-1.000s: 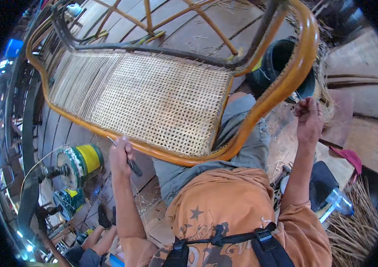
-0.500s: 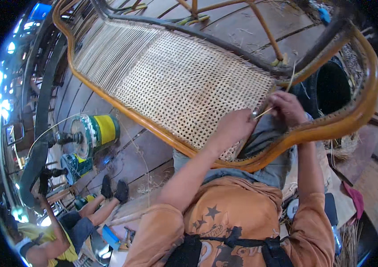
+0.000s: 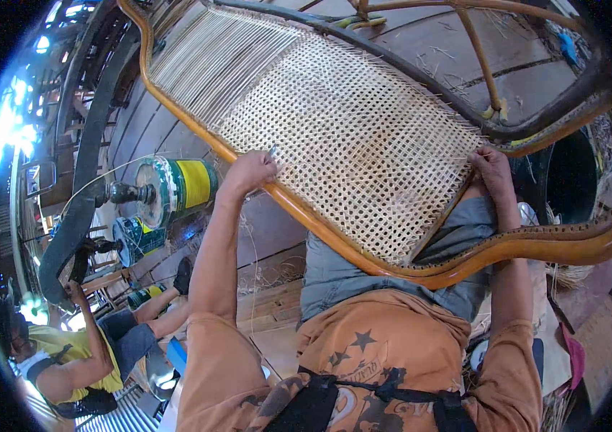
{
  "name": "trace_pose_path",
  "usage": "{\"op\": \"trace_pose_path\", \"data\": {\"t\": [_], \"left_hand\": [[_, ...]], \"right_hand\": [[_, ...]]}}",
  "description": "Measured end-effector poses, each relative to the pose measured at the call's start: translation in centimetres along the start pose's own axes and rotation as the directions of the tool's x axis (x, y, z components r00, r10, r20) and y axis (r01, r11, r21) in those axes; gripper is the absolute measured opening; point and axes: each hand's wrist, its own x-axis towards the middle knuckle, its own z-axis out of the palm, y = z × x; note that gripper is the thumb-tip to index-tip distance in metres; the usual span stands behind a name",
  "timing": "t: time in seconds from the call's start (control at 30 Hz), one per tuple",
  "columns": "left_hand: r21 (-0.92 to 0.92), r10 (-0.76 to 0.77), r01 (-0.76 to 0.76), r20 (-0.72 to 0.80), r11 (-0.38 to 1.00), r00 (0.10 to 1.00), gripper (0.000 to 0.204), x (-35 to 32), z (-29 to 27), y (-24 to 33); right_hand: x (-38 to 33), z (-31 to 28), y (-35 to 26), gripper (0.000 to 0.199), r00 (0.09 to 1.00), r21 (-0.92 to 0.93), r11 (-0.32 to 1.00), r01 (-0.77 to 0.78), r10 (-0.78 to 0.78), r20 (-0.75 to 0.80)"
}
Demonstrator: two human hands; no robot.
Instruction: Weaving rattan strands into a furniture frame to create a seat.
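A cane-woven panel (image 3: 363, 144) fills a long wooden frame (image 3: 306, 214) across my lap. Its weave is a close open-hole mesh near me; toward the far left only plain parallel strands (image 3: 223, 61) run across. My left hand (image 3: 251, 171) is closed over the frame's near rail, at the left part of the mesh, with a small shiny bit showing at its fingertips that I cannot make out. At the right, my right hand (image 3: 493, 170) pinches at the panel's edge beside the crossbar (image 3: 444, 219); what lies between its fingers is hidden.
Green-and-yellow buckets (image 3: 176, 189) lie at the left near a dark curved beam (image 3: 79, 216). A person in a yellow top (image 3: 79, 353) sits at lower left. Behind the frame's right end is a dark round container (image 3: 572, 173). Cane scraps litter the floor boards.
My left hand has moved left from the right edge of the mesh to the near rail. My right hand has stayed by the panel's right edge. The view has shifted slightly.
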Motion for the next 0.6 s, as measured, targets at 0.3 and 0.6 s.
{"op": "trace_pose_path", "data": {"t": [0.3,0.6], "left_hand": [[-0.025,-0.055,0.057,0.102,0.998,0.993,0.031,0.2,-0.2,-1.0],[0.021,0.038,-0.036,-0.082,0.999,0.996,0.026,-0.7,0.6,-1.6]], "right_hand": [[-0.5,-1.2,3.9,0.021,0.945,-0.177,0.982,0.058,-0.111,-0.307],[-0.7,-0.3,2.0,0.016,0.937,0.056,0.990,-0.128,0.139,-0.322]]}}
